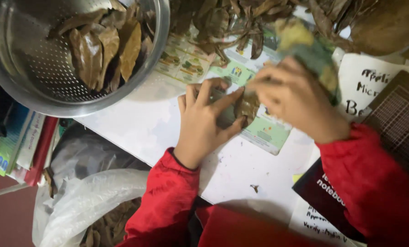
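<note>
Pressing a dry leaf (246,106) flat between both hands (204,114).

Looks like a home work corner, improvised rather than a proper workshop or lab. Low white table (158,123) scuffed and spotted, spread with a printed picture sheet (191,64) and handwritten paper notes (364,82). Steel colander (44,68) half filled with dried brown leaves (104,45), more heaped along the far edge. Stacked books (17,142) on the floor beside a plastic bag (81,206) of leaves, plus a dark notebook (323,192).
</note>
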